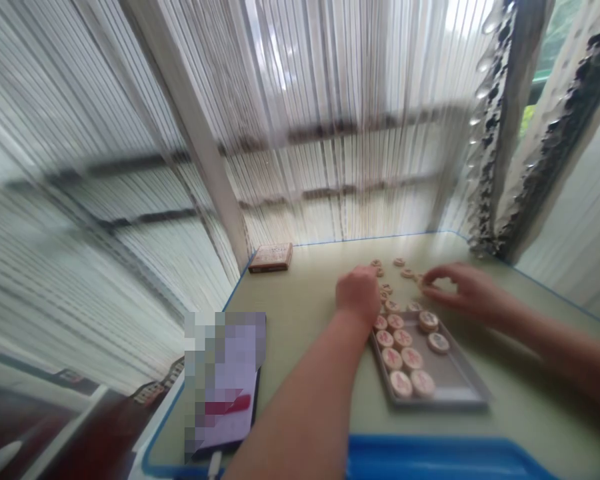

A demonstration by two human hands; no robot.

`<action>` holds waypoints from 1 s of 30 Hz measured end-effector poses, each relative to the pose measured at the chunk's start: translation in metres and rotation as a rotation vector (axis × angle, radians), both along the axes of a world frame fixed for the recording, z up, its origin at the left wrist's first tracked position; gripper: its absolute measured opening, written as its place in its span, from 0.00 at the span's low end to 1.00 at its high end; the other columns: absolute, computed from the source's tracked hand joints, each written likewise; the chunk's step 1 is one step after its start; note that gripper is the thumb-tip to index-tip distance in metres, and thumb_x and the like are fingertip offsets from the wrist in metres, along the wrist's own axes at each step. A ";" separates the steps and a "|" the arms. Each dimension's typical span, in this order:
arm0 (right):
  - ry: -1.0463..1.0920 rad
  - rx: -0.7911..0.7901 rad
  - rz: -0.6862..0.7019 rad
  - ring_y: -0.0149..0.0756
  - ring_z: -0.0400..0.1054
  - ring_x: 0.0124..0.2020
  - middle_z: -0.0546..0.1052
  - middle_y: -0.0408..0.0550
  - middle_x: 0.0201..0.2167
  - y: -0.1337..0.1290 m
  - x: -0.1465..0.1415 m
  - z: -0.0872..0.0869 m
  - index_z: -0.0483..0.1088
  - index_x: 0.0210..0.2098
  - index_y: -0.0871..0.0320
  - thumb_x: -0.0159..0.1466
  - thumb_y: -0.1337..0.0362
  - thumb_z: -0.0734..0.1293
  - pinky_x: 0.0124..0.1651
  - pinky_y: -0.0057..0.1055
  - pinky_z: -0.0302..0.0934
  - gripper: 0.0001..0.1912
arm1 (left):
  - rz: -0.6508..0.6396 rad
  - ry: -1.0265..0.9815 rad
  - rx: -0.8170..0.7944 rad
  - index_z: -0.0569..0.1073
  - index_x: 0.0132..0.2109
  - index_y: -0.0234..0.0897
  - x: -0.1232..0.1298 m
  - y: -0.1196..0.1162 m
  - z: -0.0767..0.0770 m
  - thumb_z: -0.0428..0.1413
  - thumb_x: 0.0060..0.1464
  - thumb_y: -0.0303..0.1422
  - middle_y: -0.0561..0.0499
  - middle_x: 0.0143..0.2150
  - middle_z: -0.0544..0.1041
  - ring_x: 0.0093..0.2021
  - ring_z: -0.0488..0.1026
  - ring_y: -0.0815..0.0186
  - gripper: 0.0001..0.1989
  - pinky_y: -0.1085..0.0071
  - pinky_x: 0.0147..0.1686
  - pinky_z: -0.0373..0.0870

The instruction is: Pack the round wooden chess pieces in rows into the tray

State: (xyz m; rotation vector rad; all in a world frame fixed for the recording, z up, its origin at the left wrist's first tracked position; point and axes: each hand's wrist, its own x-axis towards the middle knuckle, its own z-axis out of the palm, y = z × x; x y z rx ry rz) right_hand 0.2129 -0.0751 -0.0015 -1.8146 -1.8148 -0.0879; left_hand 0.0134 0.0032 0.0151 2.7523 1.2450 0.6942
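Note:
A grey tray (455, 380) holds round wooden xiangqi pieces (411, 359): red-marked ones in two columns along its left side, dark-marked ones (439, 343) at the upper right. My left hand (359, 292) is curled closed just beyond the tray's far left corner, beside loose pieces. Its fingertips are hidden behind the hand. My right hand (447, 283) is past the tray's far right side, thumb and forefinger pinched on the edge of a small xiangqi piece (421, 281). More loose pieces (407, 273) lie on the table between and beyond my hands.
The pale green table (305, 347) has a blue edge. A flat box (271, 257) sits at its far left corner. A tablet (230, 393), partly pixelated, lies to the left with a white cable plug (215, 463). A blue tray (435, 457) is at the near edge. String curtains (330, 167) hang behind.

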 end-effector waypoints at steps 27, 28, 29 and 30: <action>-0.112 -0.320 0.472 0.34 0.63 0.32 0.70 0.45 0.29 -0.042 -0.029 0.048 0.72 0.32 0.55 0.51 0.60 0.67 0.35 0.30 0.57 0.09 | -0.218 -0.008 0.119 0.74 0.38 0.38 -0.002 -0.008 0.013 0.48 0.56 0.33 0.48 0.38 0.76 0.41 0.69 0.64 0.11 0.68 0.46 0.64; -0.114 -0.318 0.473 0.34 0.63 0.32 0.70 0.45 0.29 -0.042 -0.030 0.048 0.72 0.32 0.55 0.51 0.60 0.67 0.35 0.30 0.57 0.09 | -0.221 -0.007 0.124 0.74 0.38 0.38 -0.002 -0.007 0.012 0.48 0.56 0.33 0.48 0.37 0.76 0.40 0.69 0.64 0.11 0.68 0.45 0.64; -0.115 -0.315 0.475 0.34 0.63 0.31 0.70 0.45 0.29 -0.043 -0.030 0.048 0.72 0.32 0.55 0.51 0.61 0.67 0.35 0.30 0.57 0.09 | -0.221 -0.003 0.127 0.75 0.38 0.38 -0.002 -0.006 0.012 0.48 0.55 0.33 0.48 0.37 0.76 0.40 0.69 0.64 0.11 0.68 0.45 0.64; -0.116 -0.309 0.475 0.34 0.63 0.31 0.70 0.45 0.29 -0.044 -0.031 0.049 0.72 0.32 0.55 0.51 0.61 0.67 0.35 0.30 0.57 0.09 | -0.219 0.004 0.127 0.75 0.38 0.38 -0.002 -0.006 0.011 0.48 0.55 0.33 0.48 0.37 0.76 0.40 0.69 0.64 0.11 0.68 0.45 0.64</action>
